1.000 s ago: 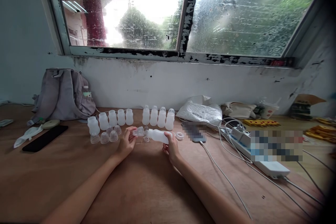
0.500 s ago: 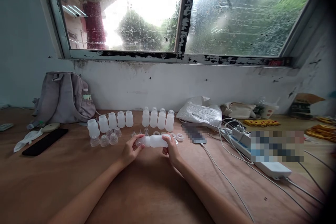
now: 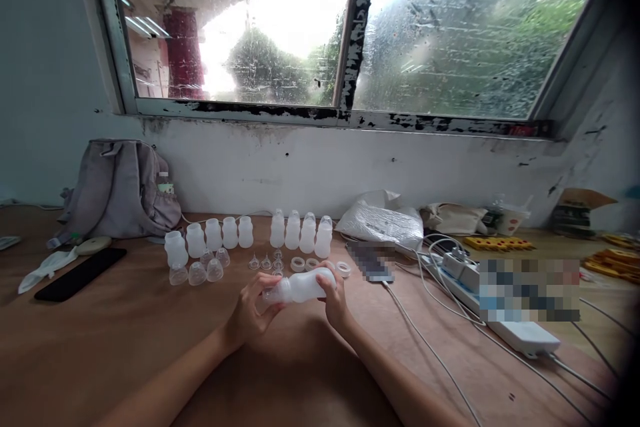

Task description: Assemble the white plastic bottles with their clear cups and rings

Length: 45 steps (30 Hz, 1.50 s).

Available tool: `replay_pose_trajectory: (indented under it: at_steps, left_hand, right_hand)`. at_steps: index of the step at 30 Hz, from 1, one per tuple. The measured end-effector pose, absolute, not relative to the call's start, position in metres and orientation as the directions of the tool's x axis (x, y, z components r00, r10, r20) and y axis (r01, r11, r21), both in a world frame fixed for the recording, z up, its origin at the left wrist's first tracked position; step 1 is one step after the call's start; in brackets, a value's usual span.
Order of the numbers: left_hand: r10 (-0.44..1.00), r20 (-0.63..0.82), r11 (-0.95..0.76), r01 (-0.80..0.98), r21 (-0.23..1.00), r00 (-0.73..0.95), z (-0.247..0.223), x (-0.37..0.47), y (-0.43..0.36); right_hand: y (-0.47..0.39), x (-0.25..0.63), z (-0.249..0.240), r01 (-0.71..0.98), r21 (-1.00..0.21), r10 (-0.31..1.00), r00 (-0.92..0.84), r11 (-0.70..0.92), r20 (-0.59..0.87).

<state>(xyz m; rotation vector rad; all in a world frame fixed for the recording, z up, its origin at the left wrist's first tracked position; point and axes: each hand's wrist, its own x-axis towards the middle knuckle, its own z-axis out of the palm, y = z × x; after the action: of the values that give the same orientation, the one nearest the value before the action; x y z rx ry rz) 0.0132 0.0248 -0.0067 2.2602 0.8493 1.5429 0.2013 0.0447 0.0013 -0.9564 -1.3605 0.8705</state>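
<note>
A frosted white bottle [image 3: 304, 286] lies sideways between my two hands, its base end to the right. My left hand [image 3: 254, 310] is closed round the clear cap end. My right hand [image 3: 334, 297] grips the base end. Just behind are small clear nipples [image 3: 266, 261] and white rings [image 3: 343, 269]. Several open bottles [image 3: 213, 234] stand at the back left, with clear dome caps [image 3: 197, 273] in front of them. Farther right, a row of capped bottles [image 3: 293, 229] stands upright.
A black phone [image 3: 81, 274] and a grey backpack [image 3: 123, 190] are on the left. Right of my hands are another phone [image 3: 369, 263], a silver package [image 3: 383, 221], a white power strip [image 3: 520, 328] and loose cables. A wall with a window rises behind.
Both hands have moved lower in view with the bottle, which now tilts with its base end higher. The nipples and rings behind it show more fully. The view has shifted slightly.
</note>
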Motion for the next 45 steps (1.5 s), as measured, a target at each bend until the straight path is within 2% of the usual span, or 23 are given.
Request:
replay_pose_trajectory:
  at_steps: [3, 6, 9, 12, 15, 18, 21, 24, 27, 30, 33, 36, 41, 45]
  left_hand:
    - [0.54, 0.8, -0.832, 0.314, 0.458, 0.262, -0.006, 0.014, 0.021]
    - [0.548, 0.801, -0.827, 0.297, 0.477, 0.24, -0.005, 0.017, 0.017]
    - [0.645, 0.741, -0.762, 0.228, 0.606, 0.187, -0.001, 0.023, 0.013]
    - [0.814, 0.572, -0.574, -0.007, 0.819, 0.106, 0.015, 0.031, 0.013]
    - [0.894, 0.446, -0.422, -0.251, 0.871, 0.046, 0.041, 0.034, 0.021]
    - [0.916, 0.4, -0.373, -0.3, 0.878, 0.031, 0.065, 0.029, 0.033]
    - [0.921, 0.384, -0.36, -0.233, 0.903, 0.063, 0.073, 0.023, 0.041]
    - [0.909, 0.4, -0.384, -0.138, 0.913, 0.116, 0.069, 0.02, 0.042]
    - [0.902, 0.408, -0.413, 0.006, 0.911, 0.144, 0.065, 0.017, 0.041]
    - [0.909, 0.381, -0.409, 0.197, 0.891, 0.167, 0.07, 0.012, 0.046]
    - [0.883, 0.422, -0.468, 0.319, 0.825, 0.203, 0.088, 0.003, 0.059]
    - [0.847, 0.51, -0.518, 0.449, 0.728, 0.151, 0.115, -0.009, 0.083]
    - [0.837, 0.523, -0.473, 0.691, 0.546, 0.159, 0.149, -0.032, 0.14]
    - [0.865, 0.476, -0.395, 0.801, 0.45, 0.16, 0.141, -0.039, 0.18]
  right_hand:
    - [0.041, 0.202, 0.005, 0.039, -0.873, 0.872, 0.031, 0.487, 0.488]
    - [0.038, 0.203, 0.006, 0.017, -0.887, 0.886, 0.027, 0.462, 0.462]
    - [0.038, 0.2, 0.004, -0.003, -0.924, 0.923, 0.043, 0.382, 0.382]
    - [0.039, 0.191, 0.0, -0.103, -0.954, 0.959, 0.054, 0.282, 0.278]
    - [0.039, 0.18, -0.002, -0.233, -0.964, 0.974, -0.149, 0.132, 0.169]
    - [0.037, 0.172, 0.001, -0.257, -0.963, 0.912, -0.37, 0.083, 0.177]
    - [0.035, 0.171, 0.002, -0.262, -0.964, 0.863, -0.473, 0.054, 0.177]
    - [0.035, 0.174, 0.0, -0.163, -0.984, 0.85, -0.507, 0.072, 0.146]
    - [0.037, 0.176, -0.003, 0.029, -0.968, 0.888, -0.406, 0.247, 0.215]
    - [0.039, 0.179, -0.005, 0.239, -0.883, 0.897, -0.296, 0.404, 0.33]
    - [0.041, 0.181, -0.004, 0.358, -0.806, 0.88, -0.25, 0.471, 0.403]
    - [0.043, 0.184, -0.006, 0.444, -0.747, 0.868, -0.215, 0.495, 0.448]
    - [0.049, 0.185, -0.013, 0.576, -0.613, 0.827, -0.233, 0.541, 0.512]
    - [0.051, 0.185, -0.015, 0.614, -0.559, 0.81, -0.256, 0.558, 0.528]
